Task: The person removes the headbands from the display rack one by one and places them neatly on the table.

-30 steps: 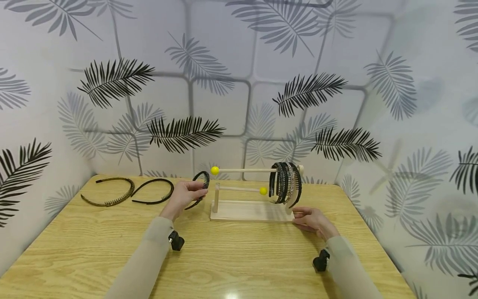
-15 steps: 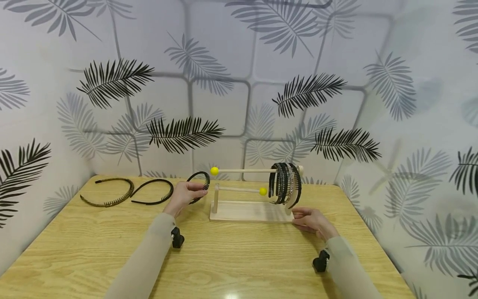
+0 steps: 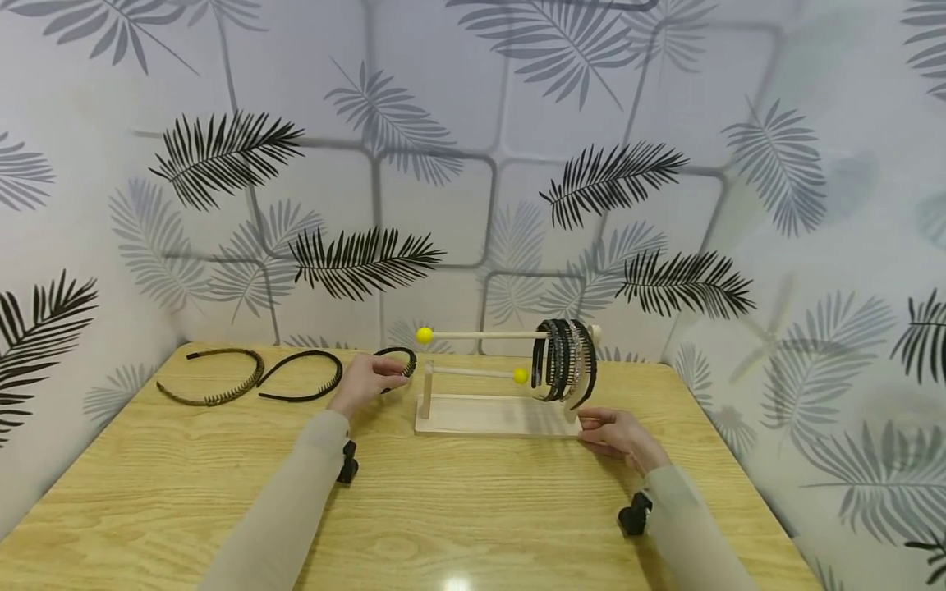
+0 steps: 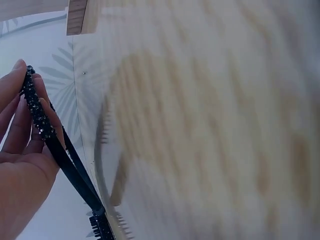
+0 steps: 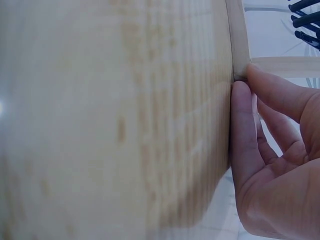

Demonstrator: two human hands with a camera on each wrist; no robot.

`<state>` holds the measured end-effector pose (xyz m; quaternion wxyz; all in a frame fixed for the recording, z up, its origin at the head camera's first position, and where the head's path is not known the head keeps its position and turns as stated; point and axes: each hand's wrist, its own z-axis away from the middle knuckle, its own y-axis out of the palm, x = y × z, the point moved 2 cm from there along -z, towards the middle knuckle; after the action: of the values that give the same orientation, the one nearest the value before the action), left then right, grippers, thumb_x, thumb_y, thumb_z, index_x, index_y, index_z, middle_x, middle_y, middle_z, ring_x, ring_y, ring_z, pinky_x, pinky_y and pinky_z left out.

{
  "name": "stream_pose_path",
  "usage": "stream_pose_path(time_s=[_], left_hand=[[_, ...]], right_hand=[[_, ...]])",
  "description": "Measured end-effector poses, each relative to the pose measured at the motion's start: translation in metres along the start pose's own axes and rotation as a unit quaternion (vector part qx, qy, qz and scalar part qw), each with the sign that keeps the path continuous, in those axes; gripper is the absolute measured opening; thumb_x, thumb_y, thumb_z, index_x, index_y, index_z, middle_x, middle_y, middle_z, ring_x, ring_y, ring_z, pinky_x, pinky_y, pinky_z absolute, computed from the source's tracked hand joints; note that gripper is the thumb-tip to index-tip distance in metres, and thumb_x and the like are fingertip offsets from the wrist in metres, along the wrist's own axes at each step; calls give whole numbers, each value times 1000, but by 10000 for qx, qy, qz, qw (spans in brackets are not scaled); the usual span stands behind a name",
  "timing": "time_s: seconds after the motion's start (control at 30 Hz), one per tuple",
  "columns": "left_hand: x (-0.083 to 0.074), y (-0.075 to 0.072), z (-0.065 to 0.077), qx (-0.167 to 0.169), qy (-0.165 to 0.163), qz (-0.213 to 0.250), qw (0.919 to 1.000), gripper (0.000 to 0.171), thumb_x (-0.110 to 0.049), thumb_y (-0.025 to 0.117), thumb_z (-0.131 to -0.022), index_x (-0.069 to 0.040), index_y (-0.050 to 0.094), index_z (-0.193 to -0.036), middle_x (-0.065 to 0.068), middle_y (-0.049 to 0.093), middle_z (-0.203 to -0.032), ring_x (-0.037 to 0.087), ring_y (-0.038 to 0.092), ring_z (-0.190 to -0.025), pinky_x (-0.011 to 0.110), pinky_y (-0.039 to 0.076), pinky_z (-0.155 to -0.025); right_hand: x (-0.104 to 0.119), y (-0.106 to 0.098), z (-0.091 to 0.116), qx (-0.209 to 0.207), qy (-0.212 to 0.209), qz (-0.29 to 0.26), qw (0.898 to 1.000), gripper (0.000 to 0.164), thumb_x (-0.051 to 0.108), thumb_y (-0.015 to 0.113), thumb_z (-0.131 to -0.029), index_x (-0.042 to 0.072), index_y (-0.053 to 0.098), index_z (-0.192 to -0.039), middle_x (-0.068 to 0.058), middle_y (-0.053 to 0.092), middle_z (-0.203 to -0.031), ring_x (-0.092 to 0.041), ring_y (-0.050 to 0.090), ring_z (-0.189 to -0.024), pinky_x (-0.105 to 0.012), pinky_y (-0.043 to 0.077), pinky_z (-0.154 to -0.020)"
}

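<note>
The left hand [image 3: 362, 383] pinched a black, bead-studded, arched headband [image 4: 39, 112], likely light, springy plastic best held mid-arch, near the desk's [image 3: 443, 509] back edge, the right hand [image 3: 624, 437] a pale wooden stand's [image 3: 480, 416] corner

Near the table's [image 3: 458, 509] twelve o'clock edge stands the rack [image 3: 488, 417] — clustered headbands [image 3: 565, 361] on its upper rod [image 3: 488, 336] at three o'clock, right hand [image 3: 621, 435] at its four o'clock corner. Toward nine o'clock: left hand [image 3: 364, 382] with held headband [image 4: 40, 117], middle headband [image 3: 341, 369], outermost headband [image 3: 260, 372].
</note>
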<state>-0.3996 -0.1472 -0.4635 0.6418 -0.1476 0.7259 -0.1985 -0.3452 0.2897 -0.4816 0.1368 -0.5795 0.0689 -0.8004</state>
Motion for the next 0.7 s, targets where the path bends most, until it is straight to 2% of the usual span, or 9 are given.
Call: stream_pose_path(time_s=[0.23, 0.43, 0.53, 0.7], left_hand=[[-1, 4, -1, -57, -70, -39, 10000, 29, -14, 76, -87, -3, 72, -114, 16, 71, -111, 28, 66, -100, 37, 56, -83], [-3, 5, -2, 14, -33, -221, 9998, 30, -14, 74, -89, -1, 71, -116, 17, 70, -110, 30, 65, -101, 41, 55, -84], [-2, 5, -3, 3, -71, -177, 9998, 32, -14, 72, -90, -1, 69, -119, 17, 70, -112, 30, 64, -103, 42, 55, -87], [1, 2, -3, -43, -115, -61, 9999, 33, -14, 69, -93, 2, 67, -121, 19, 69, -114, 32, 64, -105, 40, 56, -85]], right_hand=[[1, 1, 1, -7, -60, -58, 10000, 54, -4, 65, -90, -4, 48, -141, -15, 61, -117, -9, 65, -88, -30, 58, -85], [1, 1, 0, -54, -14, 18, 10000, 54, -3, 66, -90, -3, 49, -141, -15, 61, -117, -10, 66, -89, -31, 58, -85], [0, 1, 1, -60, -31, -49, 10000, 53, -4, 64, -90, -3, 49, -141, -14, 61, -117, -10, 65, -89, -31, 58, -86], [0, 1, 1, -13, -54, -81, 10000, 52, -4, 63, -91, -4, 48, -141, -15, 61, -118, -9, 65, -89, -30, 58, -86]])
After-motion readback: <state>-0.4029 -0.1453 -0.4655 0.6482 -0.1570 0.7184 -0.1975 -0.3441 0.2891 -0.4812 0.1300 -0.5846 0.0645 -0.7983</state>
